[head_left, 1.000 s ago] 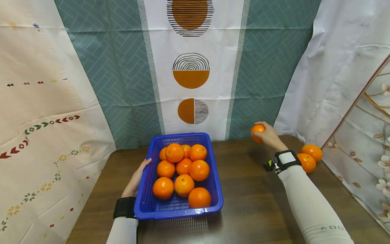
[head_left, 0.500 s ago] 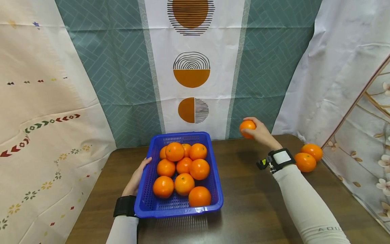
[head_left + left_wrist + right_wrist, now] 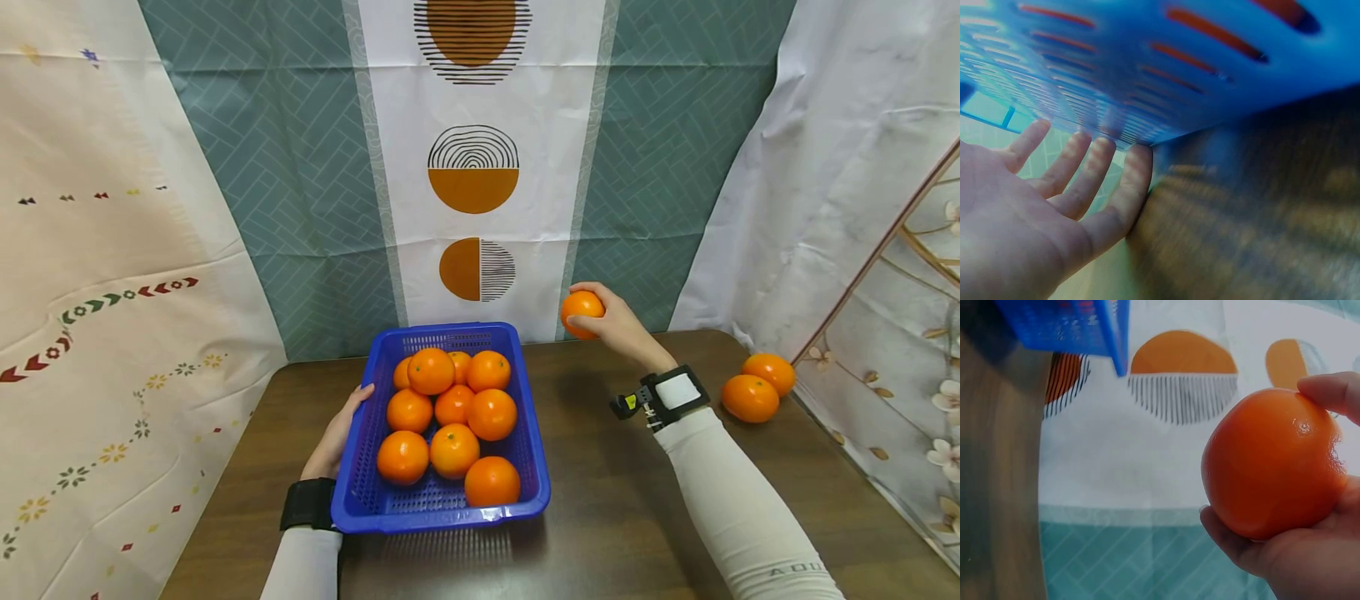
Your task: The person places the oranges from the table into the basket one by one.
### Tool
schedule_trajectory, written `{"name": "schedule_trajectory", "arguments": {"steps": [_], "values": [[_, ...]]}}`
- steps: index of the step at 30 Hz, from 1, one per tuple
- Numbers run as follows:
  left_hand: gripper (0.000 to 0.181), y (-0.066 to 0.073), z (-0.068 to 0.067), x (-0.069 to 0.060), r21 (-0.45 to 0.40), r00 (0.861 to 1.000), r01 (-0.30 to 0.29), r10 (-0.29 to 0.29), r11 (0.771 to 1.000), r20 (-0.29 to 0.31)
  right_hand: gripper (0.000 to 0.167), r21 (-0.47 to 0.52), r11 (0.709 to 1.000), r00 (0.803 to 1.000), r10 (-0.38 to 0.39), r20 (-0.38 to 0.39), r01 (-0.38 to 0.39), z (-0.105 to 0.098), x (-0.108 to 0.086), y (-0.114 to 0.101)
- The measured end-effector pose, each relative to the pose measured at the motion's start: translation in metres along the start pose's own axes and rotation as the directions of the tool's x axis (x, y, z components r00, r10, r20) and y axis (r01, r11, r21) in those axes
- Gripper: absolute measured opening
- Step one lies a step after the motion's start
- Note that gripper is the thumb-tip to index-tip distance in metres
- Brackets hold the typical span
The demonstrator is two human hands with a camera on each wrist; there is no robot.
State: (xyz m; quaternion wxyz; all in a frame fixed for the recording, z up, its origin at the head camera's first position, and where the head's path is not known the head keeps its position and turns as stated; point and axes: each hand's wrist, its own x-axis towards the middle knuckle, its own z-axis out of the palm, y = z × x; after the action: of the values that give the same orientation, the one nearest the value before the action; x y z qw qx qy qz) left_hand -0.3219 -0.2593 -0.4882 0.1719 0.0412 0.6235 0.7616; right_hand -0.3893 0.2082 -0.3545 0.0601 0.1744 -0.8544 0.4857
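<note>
A blue plastic basket (image 3: 534, 417) holds several oranges (image 3: 491, 414). Along its left side lies my left hand (image 3: 341, 429). In the left wrist view the fingers (image 3: 1132, 181) of that hand are spread and only slightly bent, their tips against the slotted wall; the thumb is not visible there. Right of the basket, raised above the table's far edge, my right hand (image 3: 617, 323) holds another orange (image 3: 579, 312) between thumb and fingers. The right wrist view shows this orange (image 3: 1272, 465) close up, resting against the palm side and fingers.
Two more oranges (image 3: 752, 398) sit side by side at the right of the brown wooden table (image 3: 600, 500). A patterned cloth (image 3: 645, 167) hangs behind the table, with further cloths to the left and right.
My right hand has carried its orange leftward and slightly up, closer to the basket. The left hand and the basket have stayed in place.
</note>
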Motion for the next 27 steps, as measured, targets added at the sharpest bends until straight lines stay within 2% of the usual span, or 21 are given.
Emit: {"name": "schedule_trajectory", "arguments": {"steps": [11,16,27], "values": [[0.064,0.000,-0.001,0.001,-0.007,1.000,-0.007,0.007,1.000,0.016,0.053,0.000,0.996,0.991,-0.094,0.090,0.095,0.026,0.004,-0.040],[0.064,-0.001,-0.001,0.000,-0.004,1.000,-0.008,0.008,1.000,0.014,0.052,0.008,0.991,0.981,-0.132,0.142,0.133,0.043,0.007,-0.056],[0.064,0.000,0.000,0.001,0.002,1.000,-0.004,0.004,1.000,0.008,0.050,0.023,0.978,0.952,-0.206,0.227,0.206,0.072,0.009,-0.076]]}}
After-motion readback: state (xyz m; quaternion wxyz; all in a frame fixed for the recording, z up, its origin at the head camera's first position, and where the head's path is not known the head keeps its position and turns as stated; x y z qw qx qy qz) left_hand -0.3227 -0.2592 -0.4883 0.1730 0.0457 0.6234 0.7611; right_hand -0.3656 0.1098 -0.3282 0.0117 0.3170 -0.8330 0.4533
